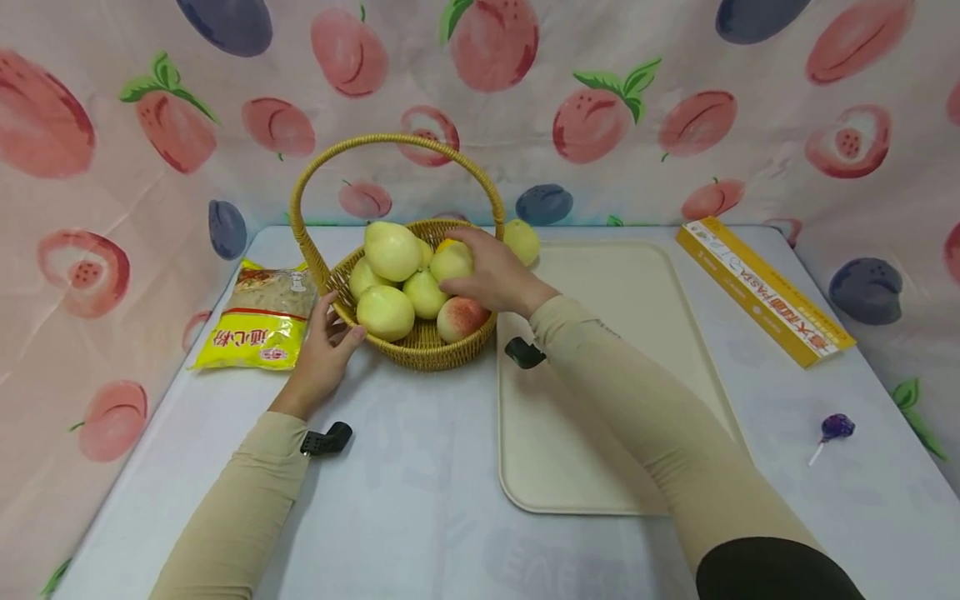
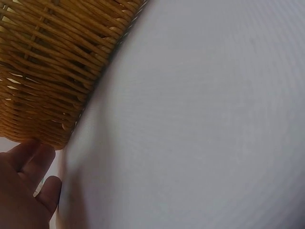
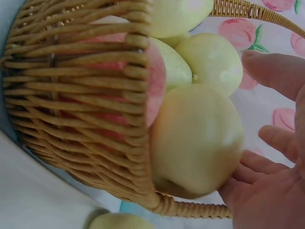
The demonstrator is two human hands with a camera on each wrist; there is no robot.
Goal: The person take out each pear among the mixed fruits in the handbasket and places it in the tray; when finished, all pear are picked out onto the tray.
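Note:
A wicker basket (image 1: 438, 354) with a tall arched handle holds several round pale yellow-green fruits (image 1: 393, 250) and a red-blushed peach (image 1: 461, 319). My left hand (image 1: 318, 358) rests against the basket's left side, fingers extended; in the left wrist view, its fingertips meet the woven edge. Reaching over the right rim, my right hand (image 1: 495, 271) has thumb and fingers spread about one pale fruit (image 3: 198, 138). In the right wrist view, the fingers lie against its far side while the thumb stands apart from it. A bit of orange shows beside that hand.
Another pale fruit (image 1: 521, 242) lies outside the basket, behind its right side. A beige tray (image 1: 600, 467) lies on the right, under my right forearm. A yellow pasta bag (image 1: 258, 321) is at left; a pasta box (image 1: 765, 292) and a purple lollipop (image 1: 836, 427) are at right.

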